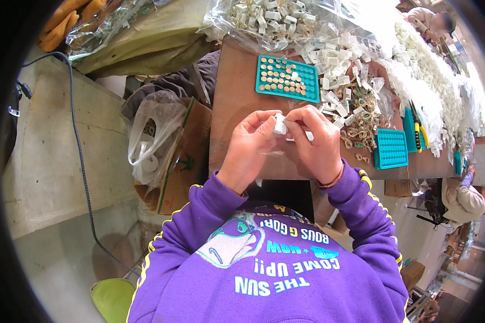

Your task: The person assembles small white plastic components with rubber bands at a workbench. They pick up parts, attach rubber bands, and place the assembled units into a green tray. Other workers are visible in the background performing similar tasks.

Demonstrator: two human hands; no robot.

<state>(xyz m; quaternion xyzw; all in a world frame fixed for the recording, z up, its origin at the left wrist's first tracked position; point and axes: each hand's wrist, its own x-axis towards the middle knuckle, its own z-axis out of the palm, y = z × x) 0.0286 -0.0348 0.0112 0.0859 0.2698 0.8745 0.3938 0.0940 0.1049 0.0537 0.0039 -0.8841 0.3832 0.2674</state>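
Over the near edge of the brown table (237,156), my left hand (253,144) and my right hand (317,142) meet at the fingertips. Both pinch a small white plastic case (279,125); its details are partly covered by my fingers. Another white piece (307,136) shows beside my right fingers. Just beyond my hands lies a teal tray (260,92) with several round, coin-like discs in its pockets. To the right of my right hand are small coiled wires (355,132) and a heap of loose white plastic cases (334,70).
A second teal tray (392,149) lies at the right, with yellow-and-black pliers (418,129) beside it. Clear bags of white parts fill the far side. A cardboard box (196,140) with a plastic bag (156,129) stands left of the table. Two other people are at the far right.
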